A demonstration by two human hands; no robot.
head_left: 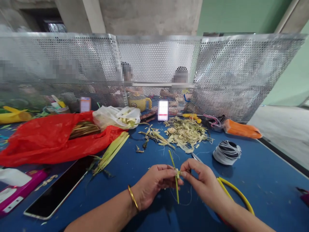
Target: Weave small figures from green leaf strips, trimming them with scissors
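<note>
A thin green stem (pixel 177 190) stands nearly upright between my two hands, with a small pale knot of material at its middle. My left hand (pixel 160 180), with a gold bangle on the wrist, pinches the stem beside this knot. From the right, the thumb and forefinger of my right hand (pixel 200 175) are pressed together at the pale knot. A fine thread (pixel 191 193) loops below the hands. Behind my right hand lie the tips of metal scissors (pixel 196 157), their handles hidden. A spool of white cord (pixel 227 152) stands to the right.
Dry shredded husks (pixel 185 132) are heaped behind the hands. To the left lie a red bag (pixel 48 135), green leaf strips (pixel 113 150) and a black-screened phone (pixel 59 187). A yellow tube (pixel 241 193) curves beside my right forearm. People sit behind a perforated metal screen (pixel 156 54).
</note>
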